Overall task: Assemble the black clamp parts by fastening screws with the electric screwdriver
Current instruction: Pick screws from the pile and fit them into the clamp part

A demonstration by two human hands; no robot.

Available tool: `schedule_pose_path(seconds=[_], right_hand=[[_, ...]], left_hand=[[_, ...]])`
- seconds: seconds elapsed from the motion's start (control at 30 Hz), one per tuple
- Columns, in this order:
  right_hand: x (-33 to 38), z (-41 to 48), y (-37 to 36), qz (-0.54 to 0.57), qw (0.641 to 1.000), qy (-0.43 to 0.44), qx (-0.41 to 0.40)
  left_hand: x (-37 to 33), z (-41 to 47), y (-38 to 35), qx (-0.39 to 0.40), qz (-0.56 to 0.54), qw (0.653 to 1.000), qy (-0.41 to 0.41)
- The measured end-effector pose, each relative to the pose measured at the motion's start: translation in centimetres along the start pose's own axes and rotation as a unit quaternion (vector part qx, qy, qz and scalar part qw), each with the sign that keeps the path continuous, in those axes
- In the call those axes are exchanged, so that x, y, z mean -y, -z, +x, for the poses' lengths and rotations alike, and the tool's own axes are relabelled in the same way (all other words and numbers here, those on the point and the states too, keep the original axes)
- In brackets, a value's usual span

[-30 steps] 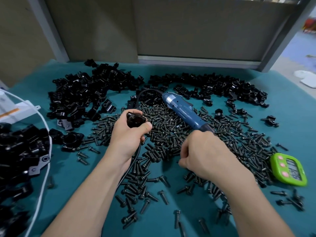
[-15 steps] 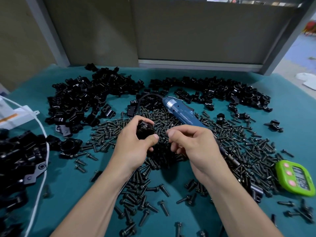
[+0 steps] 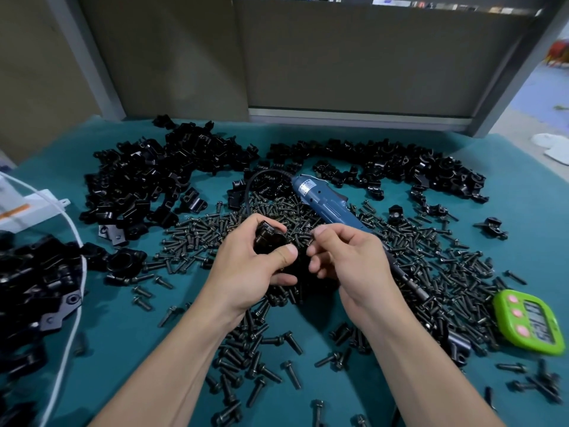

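Observation:
My left hand (image 3: 246,269) grips a black clamp part (image 3: 268,239) above the middle of the teal table, thumb across its near side. My right hand (image 3: 351,260) is close beside it on the right, thumb and forefinger pinched together at the clamp's edge, apparently on a small black screw that the fingertips mostly hide. The blue electric screwdriver (image 3: 320,202) lies unheld on the pile of loose black screws (image 3: 197,238) just behind my hands. Its bit points to the near right, and its black cable (image 3: 250,184) loops behind it.
Heaps of black clamp parts lie at the back left (image 3: 147,180), back right (image 3: 400,167) and near left (image 3: 34,291). A green timer (image 3: 529,323) sits at the right edge. A white cable (image 3: 75,272) and a white box (image 3: 27,208) are on the left.
My right hand lifted off the screw pile and came up to the clamp in my left hand. My left hand moved slightly toward the centre with the clamp.

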State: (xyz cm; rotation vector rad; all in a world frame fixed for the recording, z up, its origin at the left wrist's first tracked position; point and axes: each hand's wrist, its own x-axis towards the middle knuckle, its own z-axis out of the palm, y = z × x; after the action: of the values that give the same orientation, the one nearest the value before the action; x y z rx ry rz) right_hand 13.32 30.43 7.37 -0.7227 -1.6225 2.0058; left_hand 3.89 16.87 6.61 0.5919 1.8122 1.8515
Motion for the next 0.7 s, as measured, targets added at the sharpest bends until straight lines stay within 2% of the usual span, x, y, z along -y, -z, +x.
schedule_pose_path(seconds=[0.13,0.47,0.7], right_hand=[[-0.2,0.06,0.05,-0.006,1.0,0.003,0.009],[-0.47,0.09,0.13,-0.027,0.998,0.051,0.007],[-0.11,-0.63,0.16,-0.027,0.995,0.093,-0.003]], left_hand=[[0.4,0.14,-0.11,-0.023,0.004,0.999,0.035],[0.46,0.21,-0.3,-0.044,0.023,0.999,0.0],[0.43,0.02,0.34,-0.019,0.042,0.999,-0.004]])
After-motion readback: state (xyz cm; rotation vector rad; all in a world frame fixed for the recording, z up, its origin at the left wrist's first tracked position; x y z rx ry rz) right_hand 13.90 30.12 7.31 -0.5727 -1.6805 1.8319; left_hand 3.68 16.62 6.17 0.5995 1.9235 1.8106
